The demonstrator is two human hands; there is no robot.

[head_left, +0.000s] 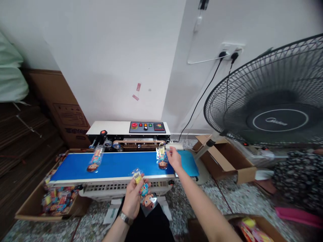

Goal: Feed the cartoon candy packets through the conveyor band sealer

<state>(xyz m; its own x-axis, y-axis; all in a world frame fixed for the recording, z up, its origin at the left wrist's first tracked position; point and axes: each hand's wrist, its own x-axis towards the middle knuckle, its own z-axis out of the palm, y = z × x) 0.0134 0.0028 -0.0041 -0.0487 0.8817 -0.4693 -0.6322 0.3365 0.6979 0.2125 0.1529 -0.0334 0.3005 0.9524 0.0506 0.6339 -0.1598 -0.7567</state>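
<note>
My left hand (134, 195) is closed around a clear plastic packet (144, 191) with a cartoon face at its lower end and a yellow label at the top. It is held in front of the blue conveyor belt (126, 163) of a band sealing machine (111, 127). My right hand (174, 158) pinches the upper right edge of a second packet (162, 158), which lies on the belt's right part with its top at the sealing band. A third packet (95, 159) lies near the belt's left end, its top by the rollers.
At lower left, a cardboard box (32, 210) holds many packets; another box (264, 223) with packets is at lower right. A large fan (272, 97) stands on the right, beside an open carton (227, 163). A person's patterned clothing (295, 178) shows at far right.
</note>
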